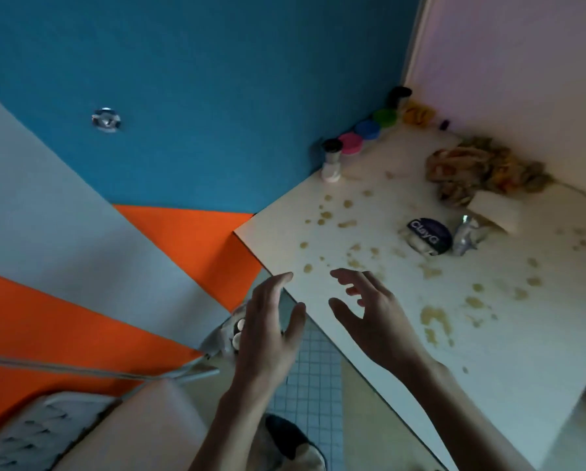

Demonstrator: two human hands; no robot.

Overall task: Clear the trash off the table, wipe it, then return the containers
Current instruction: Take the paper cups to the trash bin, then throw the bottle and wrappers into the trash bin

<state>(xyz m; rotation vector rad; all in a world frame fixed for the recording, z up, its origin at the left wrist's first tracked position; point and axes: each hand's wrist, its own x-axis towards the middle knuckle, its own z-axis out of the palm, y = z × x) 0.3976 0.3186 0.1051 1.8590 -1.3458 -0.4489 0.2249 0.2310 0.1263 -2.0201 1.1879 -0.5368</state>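
A white table (pixel 380 334) is spotted with brownish stains. On it lie a dark round "Clay" lid (pixel 429 235), a crumpled foil scrap (pixel 465 237), a white sponge block (pixel 493 209) and a crumpled patterned cloth (pixel 482 171). Along the blue wall stand a black-capped shaker (pixel 331 161) and pink (pixel 350 143), blue (pixel 367 129) and green (pixel 385 117) containers. My left hand (pixel 267 328) hovers open at the table's near corner. My right hand (pixel 373 314) hovers open over the near edge. Neither hand touches anything.
A dark jar (pixel 398 95) and a yellow item (pixel 419 113) sit in the far corner. Below the table's corner is a bin-like object with white bits (pixel 230 334). A chair (pixel 80 433) stands at lower left. Tiled floor (pixel 312 385) shows between my arms.
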